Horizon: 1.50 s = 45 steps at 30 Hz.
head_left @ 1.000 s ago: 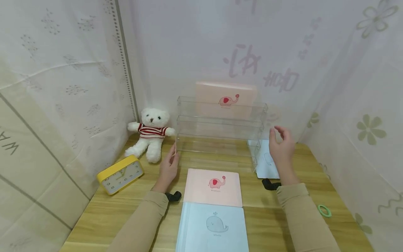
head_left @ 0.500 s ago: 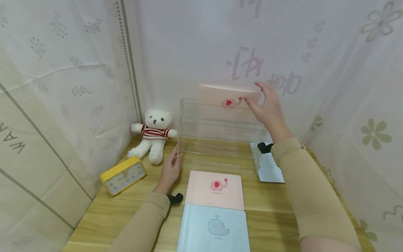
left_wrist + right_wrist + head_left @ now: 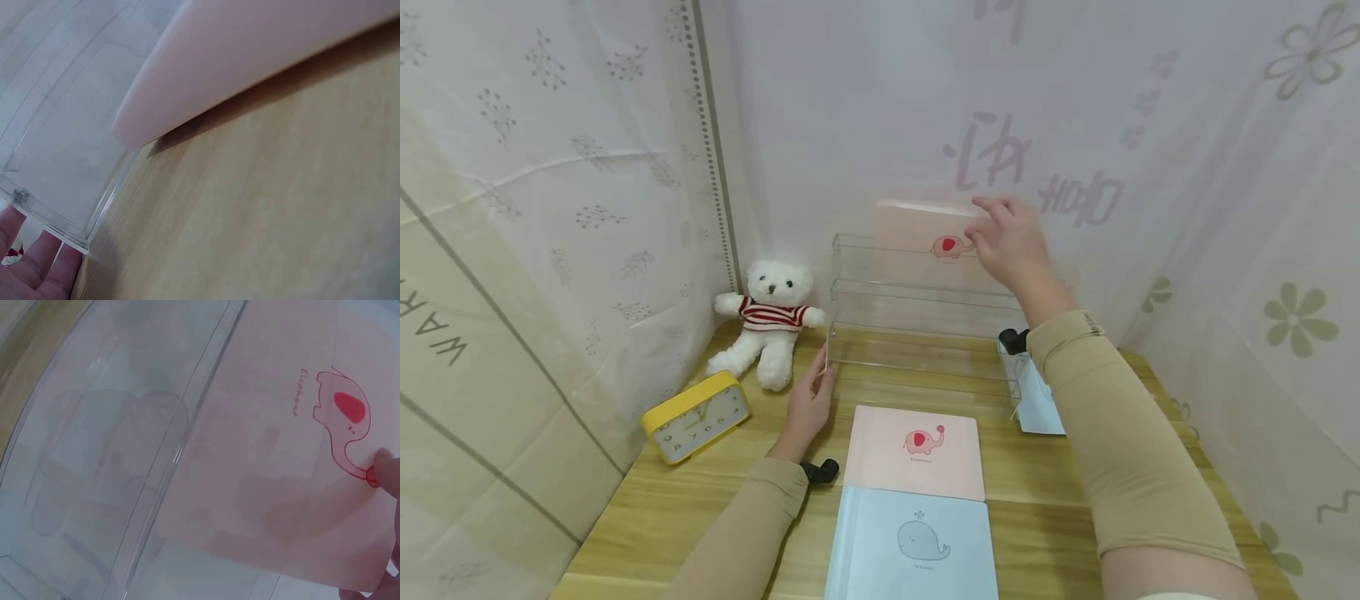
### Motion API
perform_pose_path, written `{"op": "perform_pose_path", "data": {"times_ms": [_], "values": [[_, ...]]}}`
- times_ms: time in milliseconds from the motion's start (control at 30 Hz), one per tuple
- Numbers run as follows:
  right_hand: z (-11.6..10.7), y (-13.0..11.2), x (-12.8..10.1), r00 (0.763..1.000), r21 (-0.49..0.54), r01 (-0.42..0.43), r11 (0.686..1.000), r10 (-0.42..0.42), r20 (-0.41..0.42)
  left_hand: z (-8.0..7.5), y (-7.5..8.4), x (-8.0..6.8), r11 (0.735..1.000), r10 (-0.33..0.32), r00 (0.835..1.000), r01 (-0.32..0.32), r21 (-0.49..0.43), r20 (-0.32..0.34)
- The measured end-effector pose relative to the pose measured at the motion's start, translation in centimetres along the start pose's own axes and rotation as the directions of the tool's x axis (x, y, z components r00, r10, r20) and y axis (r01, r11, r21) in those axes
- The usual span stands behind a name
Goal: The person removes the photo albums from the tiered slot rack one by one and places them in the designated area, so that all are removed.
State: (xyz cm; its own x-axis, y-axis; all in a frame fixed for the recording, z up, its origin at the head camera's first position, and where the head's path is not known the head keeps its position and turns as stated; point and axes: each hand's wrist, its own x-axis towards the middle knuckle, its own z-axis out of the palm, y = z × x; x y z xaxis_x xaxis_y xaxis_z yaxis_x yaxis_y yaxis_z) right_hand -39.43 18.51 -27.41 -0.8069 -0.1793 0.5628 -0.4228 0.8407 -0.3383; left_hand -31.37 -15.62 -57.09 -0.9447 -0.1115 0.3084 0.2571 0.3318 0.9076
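A clear tiered display rack [image 3: 917, 354] stands at the back of the table. My left hand [image 3: 808, 408] holds its lower left side edge; in the left wrist view, fingertips [image 3: 47, 256] lie against the outside of that panel. Upright in the rear tier is a pink book with an elephant drawing [image 3: 917, 246]. At its upper right corner, my right hand [image 3: 1011, 250] grips it, with the thumb [image 3: 387, 470] on the cover by the trunk and other fingers at the edge, partly out of view. Another pink elephant book [image 3: 883, 458] lies in front of the rack.
Nearest me lies a light blue whale book [image 3: 955, 537], just below the flat pink book. A second light blue book [image 3: 1040, 408] is on the table right of the rack, partly hidden by my right arm. A white teddy bear [image 3: 775, 321] and yellow clock [image 3: 696, 417] stand left.
My right hand has moved from beside the rack's right end up and leftward to the standing pink book's corner, where it grips it. The left hand stays at the rack's side.
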Motion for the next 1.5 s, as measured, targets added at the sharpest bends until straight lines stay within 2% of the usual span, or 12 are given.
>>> {"op": "perform_pose_path", "data": {"times_ms": [133, 233, 400, 567, 667, 833, 933, 1000, 1133, 1300, 1500], "values": [[0.6, -0.4, 0.1, 0.998, 0.034, 0.027, 0.999, -0.024, -0.061, -0.3, 0.0, 0.1, 1.000, -0.004, 1.000, 0.004, 0.012, 0.006], [1.0, -0.9, 0.2, 0.996, 0.077, 0.013, 0.997, -0.006, -0.091, -0.5, 0.0, 0.2, 1.000, -0.023, 1.000, 0.023, 0.020, 0.013], [1.3, -1.3, 0.4, 0.991, 0.152, -0.082, 0.985, 0.096, -0.092, -0.4, 0.3, 0.0, 0.999, -0.031, 0.999, 0.030, 0.019, 0.018], [1.1, -1.2, 0.1, 0.973, 0.204, -0.148, 0.968, 0.180, -0.145, 0.1, -0.1, -0.2, 0.999, 0.016, 1.000, -0.016, 0.044, 0.014], [0.2, -1.4, -0.5, 0.956, 0.231, -0.121, 0.966, 0.176, -0.236, 0.2, -0.4, -0.3, 0.997, 0.048, 0.999, -0.047, 0.062, -0.002], [-2.4, -2.3, -1.8, 0.911, 0.258, -0.025, 0.966, 0.128, -0.391, -0.1, -0.3, -0.3, 0.998, 0.051, 0.999, -0.051, 0.024, 0.002], [-4.1, -2.8, -2.9, 0.893, 0.267, 0.006, 0.964, 0.115, -0.435, -0.4, -0.2, -0.3, 0.999, 0.041, 0.999, -0.041, 0.010, 0.008], [-5.0, -3.0, -3.7, 0.891, 0.268, 0.028, 0.963, 0.098, -0.443, -0.5, -0.2, -0.2, 1.000, 0.028, 1.000, -0.028, 0.012, 0.007], [-6.0, -2.7, -5.7, 0.919, 0.255, 0.054, 0.965, 0.052, -0.391, -0.6, -0.2, 0.0, 1.000, 0.008, 1.000, -0.008, 0.016, 0.003], [-5.7, -0.9, -9.5, 0.969, 0.253, 0.024, 0.967, 0.039, -0.243, -0.5, -0.2, 0.0, 1.000, 0.017, 1.000, -0.017, 0.022, 0.001], [-4.8, 2.4, -14.9, 0.997, 0.204, -0.004, 0.979, 0.019, -0.072, -0.2, -0.2, -0.1, 1.000, 0.018, 1.000, -0.018, 0.019, 0.004]]}}
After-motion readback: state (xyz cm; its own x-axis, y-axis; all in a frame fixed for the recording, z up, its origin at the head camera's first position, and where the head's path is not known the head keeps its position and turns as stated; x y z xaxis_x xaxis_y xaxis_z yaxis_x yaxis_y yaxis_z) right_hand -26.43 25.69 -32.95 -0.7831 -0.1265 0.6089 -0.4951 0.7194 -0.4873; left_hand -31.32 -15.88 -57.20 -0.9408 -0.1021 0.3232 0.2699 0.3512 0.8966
